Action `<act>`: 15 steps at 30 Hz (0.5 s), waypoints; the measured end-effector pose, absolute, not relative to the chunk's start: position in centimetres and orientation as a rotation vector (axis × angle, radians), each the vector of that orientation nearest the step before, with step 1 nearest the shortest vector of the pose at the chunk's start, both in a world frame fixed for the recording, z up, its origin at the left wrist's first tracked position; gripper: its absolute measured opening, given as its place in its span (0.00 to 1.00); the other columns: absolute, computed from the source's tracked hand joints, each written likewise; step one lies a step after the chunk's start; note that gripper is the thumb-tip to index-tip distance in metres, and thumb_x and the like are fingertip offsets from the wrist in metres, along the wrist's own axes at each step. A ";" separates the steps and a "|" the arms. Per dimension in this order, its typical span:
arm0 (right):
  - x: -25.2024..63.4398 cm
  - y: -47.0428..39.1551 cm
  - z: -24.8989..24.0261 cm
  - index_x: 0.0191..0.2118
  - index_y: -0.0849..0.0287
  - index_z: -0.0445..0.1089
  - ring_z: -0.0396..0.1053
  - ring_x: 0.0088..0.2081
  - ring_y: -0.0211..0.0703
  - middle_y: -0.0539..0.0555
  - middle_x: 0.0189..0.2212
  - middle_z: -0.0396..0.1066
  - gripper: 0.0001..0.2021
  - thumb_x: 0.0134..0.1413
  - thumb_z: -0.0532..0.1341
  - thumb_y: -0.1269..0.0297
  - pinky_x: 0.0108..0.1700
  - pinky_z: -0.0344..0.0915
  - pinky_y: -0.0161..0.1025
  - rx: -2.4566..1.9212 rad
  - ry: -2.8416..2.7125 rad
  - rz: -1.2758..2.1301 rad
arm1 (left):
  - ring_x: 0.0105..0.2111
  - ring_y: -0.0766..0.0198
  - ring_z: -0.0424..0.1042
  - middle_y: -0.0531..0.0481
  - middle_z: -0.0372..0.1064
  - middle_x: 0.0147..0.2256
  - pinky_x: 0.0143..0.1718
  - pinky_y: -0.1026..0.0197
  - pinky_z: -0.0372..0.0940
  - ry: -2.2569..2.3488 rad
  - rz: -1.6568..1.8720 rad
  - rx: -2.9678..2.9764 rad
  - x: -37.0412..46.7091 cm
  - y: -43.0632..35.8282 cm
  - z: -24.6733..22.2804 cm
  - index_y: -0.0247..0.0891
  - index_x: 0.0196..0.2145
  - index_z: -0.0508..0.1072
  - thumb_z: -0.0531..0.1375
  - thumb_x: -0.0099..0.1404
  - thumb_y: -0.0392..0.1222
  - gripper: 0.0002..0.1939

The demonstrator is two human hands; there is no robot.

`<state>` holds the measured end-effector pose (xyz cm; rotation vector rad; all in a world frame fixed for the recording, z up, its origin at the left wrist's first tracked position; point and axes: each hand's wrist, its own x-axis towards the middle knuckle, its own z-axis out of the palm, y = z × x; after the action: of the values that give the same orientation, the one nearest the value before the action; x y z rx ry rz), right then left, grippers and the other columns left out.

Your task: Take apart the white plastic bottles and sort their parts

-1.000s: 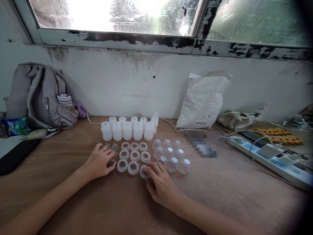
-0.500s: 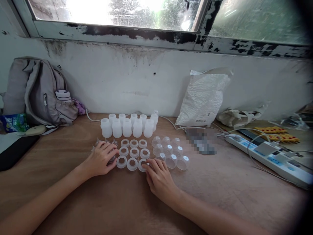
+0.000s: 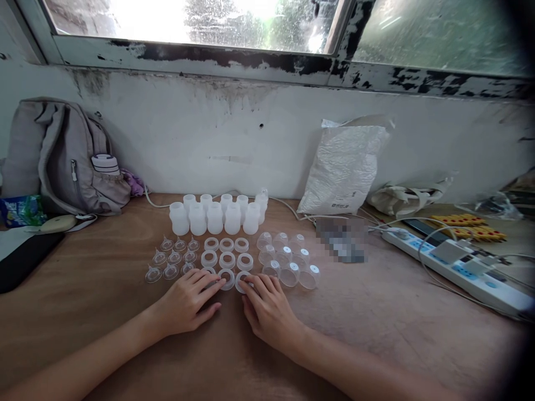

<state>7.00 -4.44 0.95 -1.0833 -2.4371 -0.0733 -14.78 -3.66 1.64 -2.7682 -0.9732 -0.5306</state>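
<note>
Your left hand has shifted onto the ring rows; your right hand is where it was, at their front corner.
Your left hand (image 3: 190,301) has left the clear, spiked plastic discs (image 3: 174,257), uncovering them in three rows. Its fingers lie over the front-left of the translucent white plastic rings (image 3: 227,267), forefinger reaching the front-middle one; the thumb stands apart, so the hand is loosely open with nothing lifted. Your right hand (image 3: 271,312) is part-curled, fingertips at the front-right ring (image 3: 237,283); you can't tell here whether it pinches. So both hands now attend to the front row. The rings sit on the brown wooden table (image 3: 125,250), between the discs and the clear domed plastic caps (image 3: 290,275), before the milky white plastic bottles (image 3: 214,218).
</note>
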 end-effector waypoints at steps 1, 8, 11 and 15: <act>7.0 -4.4 0.9 0.45 0.60 0.61 0.59 0.39 0.47 0.57 0.38 0.64 0.14 0.50 0.51 0.74 0.40 0.58 0.45 -1.082 -2.440 -0.056 | 0.42 0.56 0.64 0.41 0.65 0.44 0.42 0.54 0.61 -0.985 -0.537 -2.766 -14.7 -3.7 1.6 0.36 0.51 0.62 0.51 0.60 0.43 0.20; 7.0 -4.3 0.7 0.48 0.61 0.58 0.61 0.41 0.47 0.59 0.40 0.62 0.18 0.50 0.50 0.76 0.42 0.63 0.45 -1.062 -2.415 0.055 | 0.44 0.56 0.62 0.42 0.64 0.46 0.45 0.54 0.59 -1.034 -0.572 -2.774 -14.4 -4.1 1.7 0.36 0.52 0.59 0.51 0.60 0.42 0.22; 7.3 -4.6 1.4 0.49 0.60 0.57 0.61 0.43 0.46 0.60 0.44 0.59 0.19 0.49 0.50 0.76 0.43 0.63 0.44 -1.000 -2.343 0.101 | 0.46 0.56 0.61 0.43 0.63 0.47 0.47 0.53 0.57 -1.019 -0.587 -2.772 -14.5 -4.1 1.7 0.36 0.53 0.59 0.51 0.60 0.42 0.22; 7.9 -3.9 3.6 0.46 0.57 0.61 0.62 0.43 0.44 0.58 0.42 0.61 0.16 0.50 0.51 0.75 0.43 0.62 0.41 -0.849 -2.219 0.106 | 0.47 0.56 0.60 0.43 0.62 0.48 0.48 0.53 0.55 -0.980 -0.611 -2.794 -14.4 -4.1 1.8 0.37 0.52 0.58 0.51 0.61 0.41 0.21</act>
<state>7.87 -3.93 3.63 -0.8493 -2.2186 0.1058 -14.43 -4.06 1.75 -2.7941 -0.9800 -0.6112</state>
